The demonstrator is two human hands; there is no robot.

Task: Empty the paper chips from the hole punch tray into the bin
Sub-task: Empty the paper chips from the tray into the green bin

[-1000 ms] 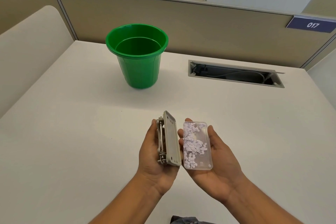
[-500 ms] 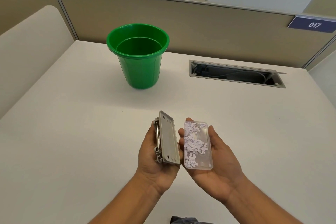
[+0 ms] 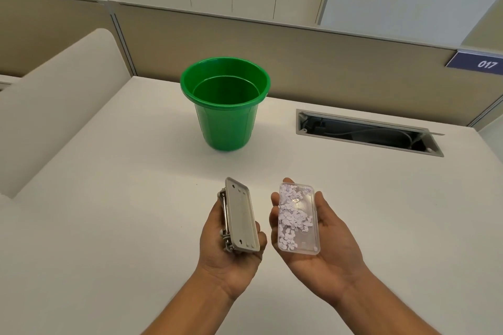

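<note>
My left hand (image 3: 228, 258) grips a grey hole punch (image 3: 241, 216), its flat underside turned up and to the right. On the palm of my right hand (image 3: 321, 247) lies the clear plastic tray (image 3: 309, 200), level, holding several pale paper chips (image 3: 291, 219). A small gap separates tray and punch. The green bin (image 3: 226, 128) stands upright on the white desk (image 3: 109, 198), beyond both hands and slightly left.
An open cable slot (image 3: 367, 132) is set into the desk at the back right. A beige partition (image 3: 326, 62) runs along the far edge, and a curved white divider (image 3: 54, 106) borders the left side.
The two hands have drawn apart, so a gap now shows between punch and tray. My view has tilted up a little, so the bin sits lower in the frame.
</note>
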